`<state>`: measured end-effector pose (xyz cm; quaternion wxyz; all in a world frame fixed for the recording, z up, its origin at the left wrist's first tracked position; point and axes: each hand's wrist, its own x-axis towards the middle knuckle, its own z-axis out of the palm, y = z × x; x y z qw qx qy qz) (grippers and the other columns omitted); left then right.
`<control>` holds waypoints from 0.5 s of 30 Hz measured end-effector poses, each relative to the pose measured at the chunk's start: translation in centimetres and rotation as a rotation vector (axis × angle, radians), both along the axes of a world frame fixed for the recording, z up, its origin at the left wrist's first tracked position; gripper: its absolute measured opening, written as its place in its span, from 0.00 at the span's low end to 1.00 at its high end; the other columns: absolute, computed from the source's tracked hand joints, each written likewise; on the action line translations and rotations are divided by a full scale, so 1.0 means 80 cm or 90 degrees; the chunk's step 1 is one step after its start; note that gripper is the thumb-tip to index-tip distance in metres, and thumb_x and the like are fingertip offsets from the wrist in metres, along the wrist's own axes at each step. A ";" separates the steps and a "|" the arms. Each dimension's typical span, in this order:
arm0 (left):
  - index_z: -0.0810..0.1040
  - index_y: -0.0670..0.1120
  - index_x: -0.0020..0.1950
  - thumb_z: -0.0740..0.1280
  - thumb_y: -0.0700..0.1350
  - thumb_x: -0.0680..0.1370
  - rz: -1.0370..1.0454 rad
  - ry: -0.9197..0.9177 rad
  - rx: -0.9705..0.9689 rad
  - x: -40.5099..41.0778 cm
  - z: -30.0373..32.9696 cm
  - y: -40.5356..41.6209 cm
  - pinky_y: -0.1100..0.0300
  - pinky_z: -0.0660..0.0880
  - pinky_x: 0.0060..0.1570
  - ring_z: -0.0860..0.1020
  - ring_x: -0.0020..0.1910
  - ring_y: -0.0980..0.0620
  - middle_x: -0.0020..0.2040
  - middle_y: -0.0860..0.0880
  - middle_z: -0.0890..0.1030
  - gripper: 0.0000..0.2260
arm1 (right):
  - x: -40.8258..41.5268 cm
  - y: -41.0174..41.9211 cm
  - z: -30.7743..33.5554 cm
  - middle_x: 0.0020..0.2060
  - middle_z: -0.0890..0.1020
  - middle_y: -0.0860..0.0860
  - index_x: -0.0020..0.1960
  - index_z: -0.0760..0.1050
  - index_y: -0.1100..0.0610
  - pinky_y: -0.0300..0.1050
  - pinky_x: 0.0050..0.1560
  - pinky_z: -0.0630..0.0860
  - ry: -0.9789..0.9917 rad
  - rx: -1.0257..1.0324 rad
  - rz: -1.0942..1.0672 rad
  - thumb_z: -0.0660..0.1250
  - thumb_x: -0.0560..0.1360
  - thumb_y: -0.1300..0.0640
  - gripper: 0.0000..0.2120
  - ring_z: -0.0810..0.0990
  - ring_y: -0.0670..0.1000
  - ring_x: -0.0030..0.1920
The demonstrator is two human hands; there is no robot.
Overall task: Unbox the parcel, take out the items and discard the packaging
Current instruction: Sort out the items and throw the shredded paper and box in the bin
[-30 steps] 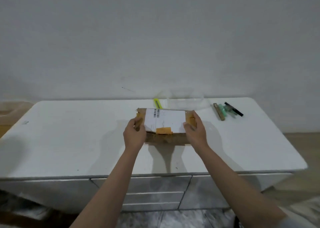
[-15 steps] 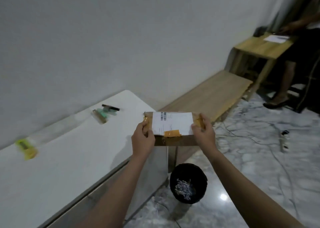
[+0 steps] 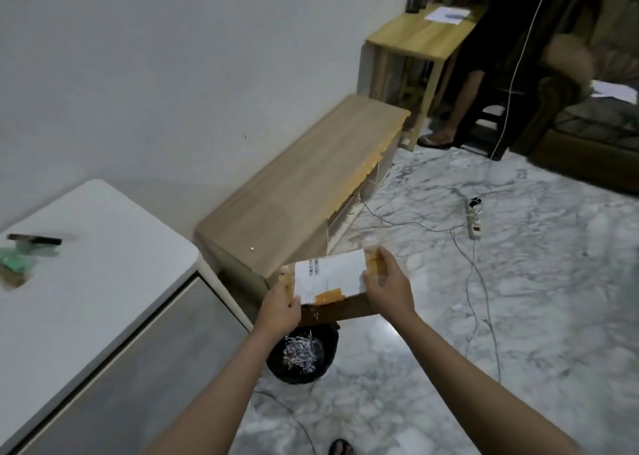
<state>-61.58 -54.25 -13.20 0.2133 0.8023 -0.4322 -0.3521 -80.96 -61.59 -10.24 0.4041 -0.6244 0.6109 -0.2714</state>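
The box (image 3: 332,283) is between the hands, above the bin (image 3: 302,356). The table (image 3: 103,264) is left; the bench (image 3: 301,181) is behind.

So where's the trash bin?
In the head view, the black bin sits on the marble floor, low and centre, right below the cardboard box held in both hands, beside the white cabinet.

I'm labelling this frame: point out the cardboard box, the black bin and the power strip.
cardboard box (image 3: 340,311), head view, brown front side.
black bin (image 3: 328,364), head view, right rim.
power strip (image 3: 473,224), head view, white body.
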 end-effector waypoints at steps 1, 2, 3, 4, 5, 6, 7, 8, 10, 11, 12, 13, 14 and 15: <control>0.62 0.43 0.73 0.60 0.47 0.80 -0.038 -0.015 0.054 0.002 -0.008 -0.007 0.56 0.65 0.62 0.65 0.69 0.41 0.70 0.42 0.68 0.23 | 0.002 -0.003 -0.008 0.70 0.69 0.51 0.74 0.60 0.52 0.50 0.65 0.71 -0.001 0.007 0.006 0.64 0.76 0.55 0.28 0.70 0.53 0.68; 0.61 0.43 0.73 0.59 0.49 0.79 -0.076 -0.030 0.104 0.004 -0.016 -0.014 0.53 0.64 0.64 0.62 0.71 0.39 0.72 0.41 0.66 0.23 | 0.006 -0.006 -0.014 0.71 0.68 0.51 0.74 0.59 0.53 0.50 0.66 0.69 -0.005 0.020 0.022 0.63 0.76 0.55 0.29 0.68 0.53 0.70; 0.60 0.43 0.73 0.59 0.51 0.79 -0.092 -0.037 0.156 0.005 -0.023 -0.019 0.51 0.63 0.66 0.60 0.72 0.38 0.73 0.39 0.62 0.25 | 0.011 -0.008 -0.021 0.73 0.66 0.52 0.75 0.57 0.53 0.50 0.68 0.68 -0.008 0.044 0.046 0.63 0.76 0.55 0.29 0.65 0.54 0.72; 0.60 0.43 0.73 0.58 0.53 0.79 -0.088 -0.035 0.197 0.006 -0.028 -0.023 0.50 0.64 0.66 0.59 0.72 0.37 0.74 0.37 0.59 0.25 | 0.016 -0.008 -0.029 0.74 0.63 0.52 0.76 0.56 0.54 0.52 0.70 0.66 -0.009 0.075 0.076 0.63 0.76 0.53 0.31 0.61 0.54 0.74; 0.59 0.43 0.73 0.58 0.54 0.79 -0.070 -0.032 0.221 0.006 -0.031 -0.026 0.50 0.65 0.67 0.60 0.72 0.37 0.75 0.36 0.57 0.26 | 0.021 -0.008 -0.038 0.75 0.60 0.52 0.76 0.54 0.53 0.53 0.71 0.64 -0.005 0.109 0.106 0.63 0.76 0.52 0.32 0.57 0.54 0.75; 0.59 0.43 0.74 0.58 0.55 0.79 -0.058 -0.037 0.224 0.006 -0.033 -0.028 0.50 0.65 0.66 0.61 0.72 0.38 0.75 0.36 0.56 0.27 | 0.024 -0.007 -0.047 0.76 0.58 0.53 0.76 0.53 0.53 0.54 0.72 0.62 0.010 0.144 0.133 0.63 0.77 0.50 0.32 0.55 0.54 0.76; 0.59 0.43 0.74 0.58 0.55 0.79 -0.047 -0.042 0.213 0.005 -0.033 -0.028 0.51 0.66 0.66 0.63 0.71 0.39 0.75 0.37 0.57 0.27 | 0.025 -0.005 -0.056 0.76 0.56 0.54 0.76 0.53 0.53 0.53 0.73 0.60 0.034 0.174 0.156 0.63 0.77 0.48 0.33 0.53 0.54 0.76; 0.60 0.43 0.74 0.58 0.54 0.80 -0.042 -0.047 0.196 0.004 -0.034 -0.027 0.52 0.66 0.64 0.64 0.70 0.39 0.74 0.37 0.58 0.26 | 0.025 -0.004 -0.064 0.76 0.57 0.54 0.76 0.53 0.54 0.53 0.73 0.60 0.060 0.199 0.174 0.62 0.77 0.48 0.33 0.54 0.54 0.76; 0.61 0.43 0.72 0.59 0.52 0.79 -0.035 -0.034 0.165 0.003 -0.034 -0.020 0.55 0.67 0.60 0.66 0.69 0.41 0.72 0.39 0.62 0.24 | 0.024 0.001 -0.076 0.75 0.60 0.55 0.76 0.55 0.57 0.52 0.72 0.61 0.092 0.243 0.194 0.62 0.77 0.49 0.31 0.57 0.55 0.75; 0.63 0.42 0.72 0.59 0.51 0.79 -0.032 -0.024 0.153 0.004 -0.035 -0.014 0.56 0.67 0.58 0.68 0.67 0.42 0.71 0.39 0.65 0.24 | 0.024 0.003 -0.081 0.75 0.61 0.55 0.75 0.56 0.58 0.51 0.72 0.62 0.099 0.253 0.199 0.61 0.78 0.49 0.30 0.59 0.55 0.74; 0.64 0.41 0.71 0.60 0.49 0.79 -0.028 -0.020 0.140 0.006 -0.036 -0.008 0.57 0.68 0.57 0.69 0.65 0.43 0.69 0.40 0.68 0.23 | 0.025 0.005 -0.083 0.74 0.63 0.55 0.75 0.58 0.58 0.50 0.71 0.63 0.103 0.257 0.202 0.61 0.78 0.50 0.29 0.61 0.55 0.74; 0.66 0.40 0.70 0.60 0.48 0.78 -0.019 -0.018 0.127 0.008 -0.036 -0.002 0.58 0.69 0.56 0.71 0.63 0.44 0.66 0.40 0.70 0.22 | 0.028 0.006 -0.085 0.74 0.64 0.55 0.74 0.59 0.58 0.49 0.70 0.64 0.105 0.255 0.202 0.61 0.78 0.50 0.28 0.63 0.55 0.73; 0.69 0.39 0.67 0.60 0.46 0.78 -0.012 -0.020 0.104 0.010 -0.037 0.005 0.58 0.70 0.55 0.73 0.60 0.45 0.63 0.40 0.73 0.20 | 0.032 0.006 -0.085 0.73 0.65 0.55 0.74 0.60 0.58 0.49 0.69 0.65 0.104 0.250 0.200 0.61 0.78 0.50 0.27 0.64 0.55 0.72; 0.73 0.37 0.62 0.60 0.44 0.78 -0.006 -0.020 0.074 0.011 -0.037 0.010 0.58 0.71 0.52 0.74 0.55 0.46 0.58 0.40 0.76 0.16 | 0.037 0.007 -0.083 0.73 0.66 0.55 0.73 0.61 0.58 0.49 0.69 0.66 0.098 0.246 0.197 0.61 0.78 0.50 0.27 0.65 0.55 0.72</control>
